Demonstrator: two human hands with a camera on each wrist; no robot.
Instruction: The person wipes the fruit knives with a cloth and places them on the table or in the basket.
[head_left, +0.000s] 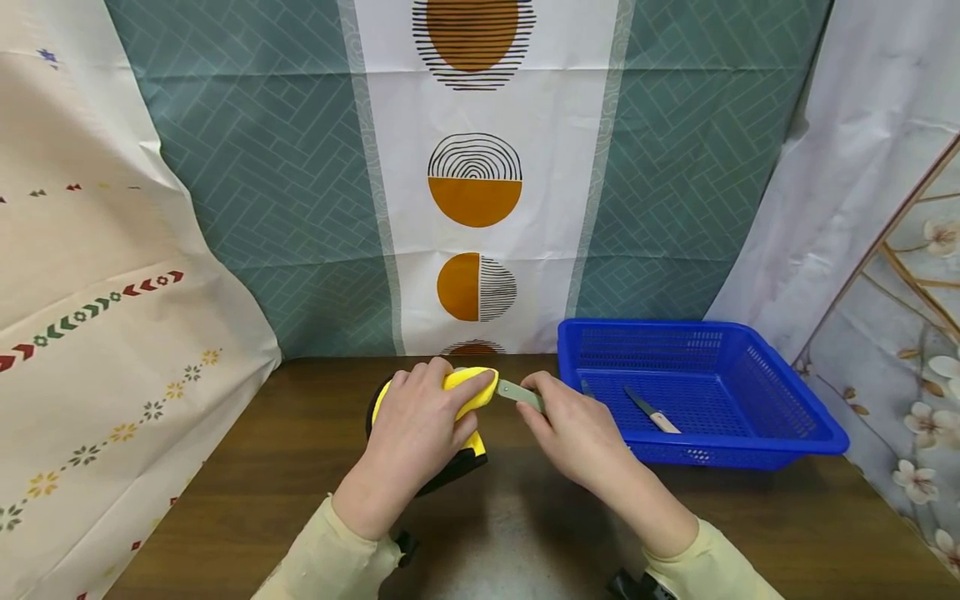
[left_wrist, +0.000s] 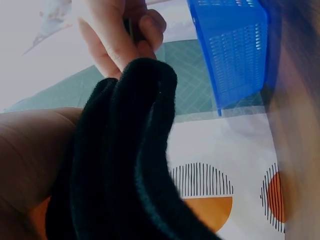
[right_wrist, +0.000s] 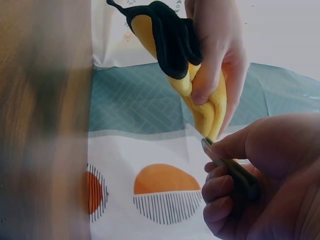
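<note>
My left hand grips a folded cloth, yellow on one side and black on the other. In the left wrist view the cloth's black folds fill the centre. My right hand holds a knife by its pale green handle, which points left toward the cloth. The blade is hidden where it meets the yellow folds. Seen from the right wrist, the thumb and curled fingers wrap the handle, and its front end sits right at the lower tip of the yellow fabric.
A blue plastic basket stands on the right of the brown wooden table. Inside it lies a knife with a cream handle and dark blade, plus another blade near its left wall. Patterned cloths hang behind and at both sides.
</note>
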